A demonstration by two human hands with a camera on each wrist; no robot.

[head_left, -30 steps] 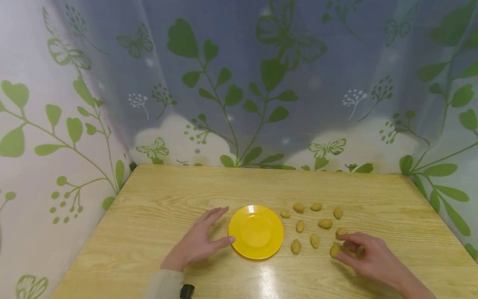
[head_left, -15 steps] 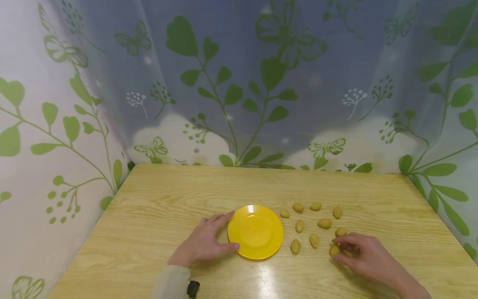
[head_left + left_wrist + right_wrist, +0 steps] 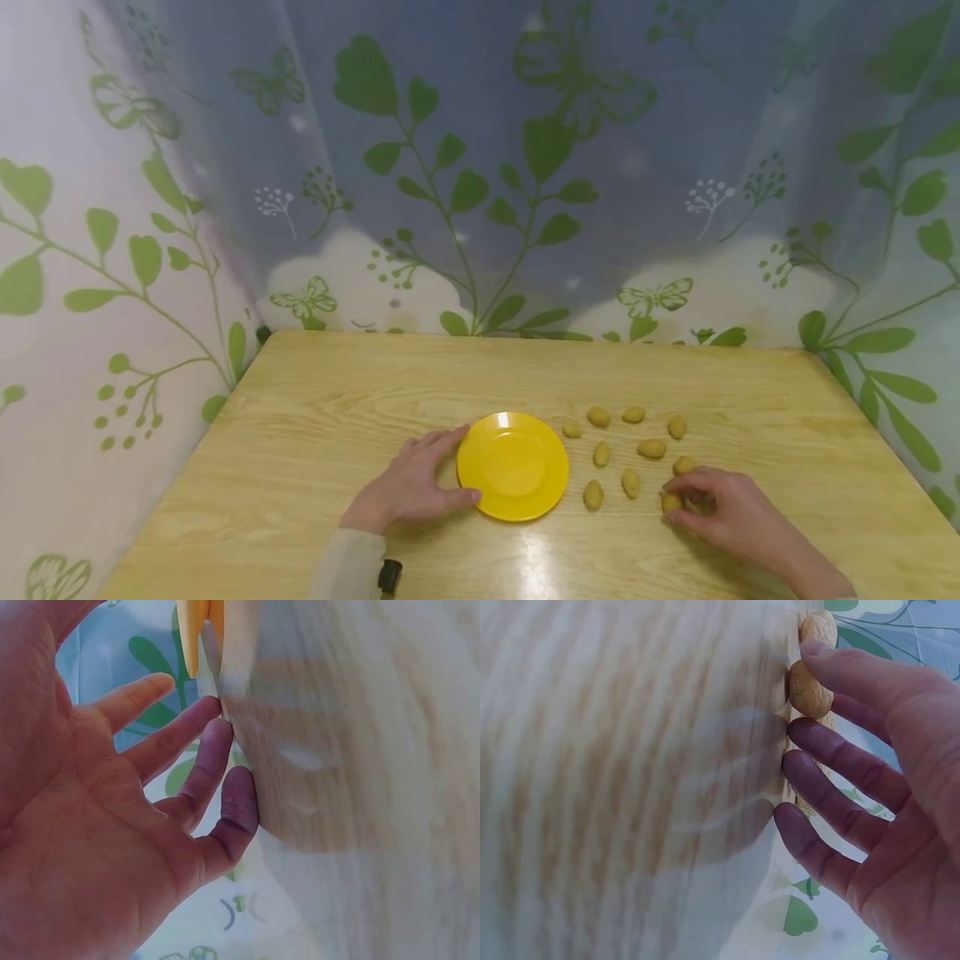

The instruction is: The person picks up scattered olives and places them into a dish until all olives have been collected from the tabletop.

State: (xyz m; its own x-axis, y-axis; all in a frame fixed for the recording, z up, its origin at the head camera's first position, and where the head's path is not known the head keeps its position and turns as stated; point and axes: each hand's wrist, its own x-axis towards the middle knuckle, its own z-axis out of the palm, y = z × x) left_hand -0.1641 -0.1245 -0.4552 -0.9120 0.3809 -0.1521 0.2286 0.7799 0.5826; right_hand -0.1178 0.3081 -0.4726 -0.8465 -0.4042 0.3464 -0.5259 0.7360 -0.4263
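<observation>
Small potatoes (image 3: 652,448), ten in all, lie on the wooden table (image 3: 360,383), to the right of a round yellow plate (image 3: 513,465). They are loosely scattered, some lengthwise and some turned end-on toward the back. One potato sits just beside the plate's right rim, nearer to it than the others.

The right hand (image 3: 731,504) makes a narrow pinch on the front right potato (image 3: 671,502), with the thumb on its near side and the index finger behind it. Whether that potato has left the surface cannot be told. Another potato (image 3: 684,465) lies just behind the index finger. In the right wrist view, the other three fingers are spread, their tips down at the table.

The left hand (image 3: 412,483) stands wide at the left side of the plate, its thumb on the front left of the rim and its index finger at the back left. In the left wrist view, the other fingers are slightly bent, with tips against the table. How hard it presses on the plate cannot be told. A pale sleeve (image 3: 348,567) covers the left forearm. Behind the table hangs a blue and white curtain (image 3: 465,108) with green leaves and butterflies
</observation>
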